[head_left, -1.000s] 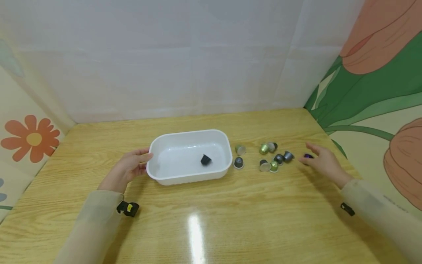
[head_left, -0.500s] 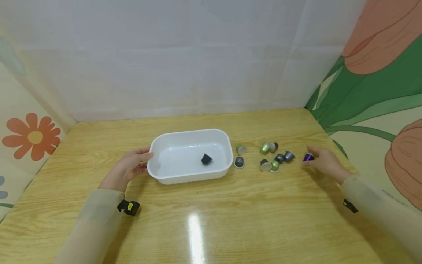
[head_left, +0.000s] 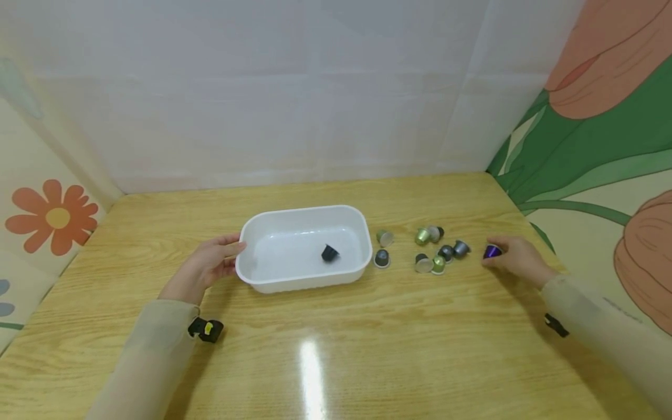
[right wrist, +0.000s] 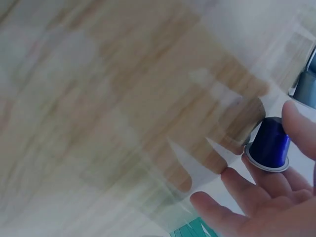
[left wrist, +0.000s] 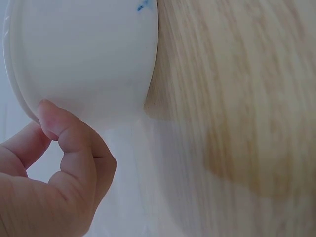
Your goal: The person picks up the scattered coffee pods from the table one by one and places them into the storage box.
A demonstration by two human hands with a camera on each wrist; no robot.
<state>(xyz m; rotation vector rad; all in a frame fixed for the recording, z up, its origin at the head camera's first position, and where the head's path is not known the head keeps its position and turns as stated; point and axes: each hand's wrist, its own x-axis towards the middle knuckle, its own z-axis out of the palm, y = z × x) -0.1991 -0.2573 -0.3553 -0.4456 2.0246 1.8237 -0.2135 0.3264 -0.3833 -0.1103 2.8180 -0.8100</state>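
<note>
My left hand (head_left: 207,263) pinches the left rim of a white plastic basin (head_left: 300,286). The left wrist view shows the thumb and curled fingers on the basin's wall (left wrist: 84,64). One black coffee capsule (head_left: 329,253) lies inside, toward the basin's right end. Far to the right, my right hand (head_left: 517,261) holds a purple coffee capsule (head_left: 492,251) between thumb and fingers, low at the table. Seen from the right wrist, this capsule (right wrist: 269,143) has a silver rim, with the thumb against one side and fingers at the rim.
Between basin and right hand lie several loose capsules: a green one (head_left: 422,236), a grey one (head_left: 461,249), a dark one (head_left: 381,258) near the basin and others. The wooden table (head_left: 367,350) meets a white wall behind and a flower-printed wall (head_left: 593,175) at right.
My right thumb and fingers have closed in on the purple capsule, which now shows more of its side. The left hand and the basin stay in place.
</note>
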